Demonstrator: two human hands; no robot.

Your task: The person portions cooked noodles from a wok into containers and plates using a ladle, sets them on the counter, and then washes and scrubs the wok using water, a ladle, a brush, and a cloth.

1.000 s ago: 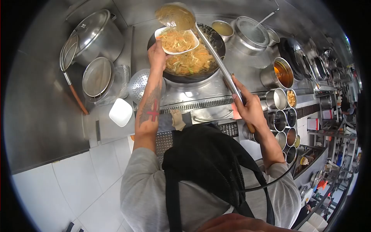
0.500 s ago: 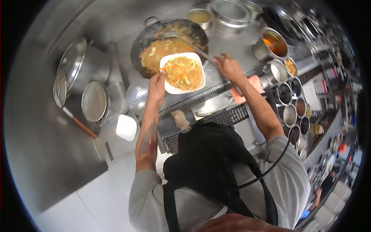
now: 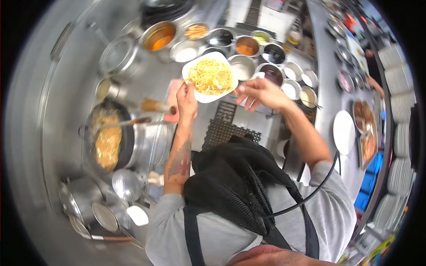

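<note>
My left hand (image 3: 187, 101) is closed on the near left edge of a white squarish bowl (image 3: 207, 98), its thumb over the rim. Noodles (image 3: 209, 76) with pale and orange bits fill the bowl. Just right of it, my right hand (image 3: 262, 94) is in the air with fingers apart and nothing in them. A dark wok (image 3: 128, 148) at the left holds more noodles (image 3: 108, 146). Across that wok lies a long-handled ladle (image 3: 126, 122), untouched by either hand.
Beyond the bowl stand several pots of sauces and ingredients, including an orange liquid (image 3: 160, 39). A perforated strainer (image 3: 127, 185) and a white empty container (image 3: 137, 215) are at lower left. On the right counter sit a white plate (image 3: 344, 132) and stacked plates (image 3: 400, 175).
My view and body have turned right, away from the wok. My right hand has let go of the ladle, which stays across the wok. The bowl has come along in my left hand.
</note>
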